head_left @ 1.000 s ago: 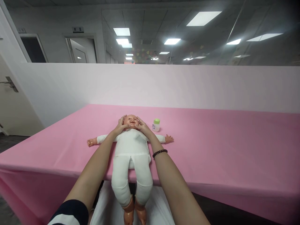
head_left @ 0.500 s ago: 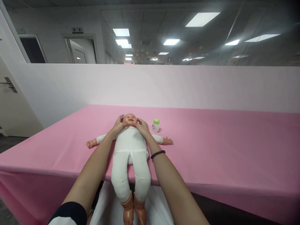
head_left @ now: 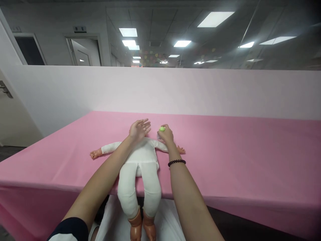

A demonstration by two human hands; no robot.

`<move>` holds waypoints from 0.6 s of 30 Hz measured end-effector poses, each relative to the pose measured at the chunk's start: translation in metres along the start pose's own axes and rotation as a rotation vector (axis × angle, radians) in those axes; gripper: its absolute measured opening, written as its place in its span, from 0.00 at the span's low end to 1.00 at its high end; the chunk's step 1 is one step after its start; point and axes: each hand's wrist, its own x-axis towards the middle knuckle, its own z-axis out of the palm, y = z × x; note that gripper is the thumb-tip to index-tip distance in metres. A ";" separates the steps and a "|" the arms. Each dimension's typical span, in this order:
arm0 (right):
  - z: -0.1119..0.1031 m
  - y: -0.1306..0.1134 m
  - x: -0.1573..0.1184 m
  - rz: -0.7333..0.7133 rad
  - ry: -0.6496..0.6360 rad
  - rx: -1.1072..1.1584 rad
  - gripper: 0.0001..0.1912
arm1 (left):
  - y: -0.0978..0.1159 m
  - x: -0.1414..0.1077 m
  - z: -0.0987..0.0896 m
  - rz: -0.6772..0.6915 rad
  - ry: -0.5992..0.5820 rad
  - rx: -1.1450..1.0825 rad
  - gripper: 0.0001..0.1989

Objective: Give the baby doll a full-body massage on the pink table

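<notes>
A baby doll (head_left: pixel 139 154) with a white cloth body lies on its back on the pink-covered table (head_left: pixel 233 157), its legs hanging over the front edge. Above the doll's head is my left hand (head_left: pixel 140 130), palm up with the fingers apart; it hides most of the doll's face. Just right of the head, my right hand (head_left: pixel 166 134) has its fingers round a small jar (head_left: pixel 162 129) with a green lid. Most of the jar is covered by that hand.
A white partition (head_left: pixel 188 90) with glass above it rises behind the table. A door with a handle (head_left: pixel 6 89) stands at the far left. White cloth (head_left: pixel 165 219) shows below the table's front edge.
Both hands have left the sides of the doll's face. My left hand has turned palm up over the head; my right hand has moved right and taken hold of the jar.
</notes>
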 end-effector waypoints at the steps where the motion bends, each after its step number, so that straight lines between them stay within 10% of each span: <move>1: 0.001 -0.001 -0.001 -0.019 -0.038 0.028 0.21 | -0.001 -0.002 0.002 -0.126 -0.021 -0.032 0.29; 9: 0.011 -0.017 -0.007 -0.390 0.026 0.232 0.27 | -0.010 0.001 -0.005 -0.384 0.043 -0.144 0.45; 18: 0.018 -0.015 -0.005 -0.308 -0.016 0.345 0.36 | -0.014 0.003 -0.008 -0.397 0.035 -0.137 0.46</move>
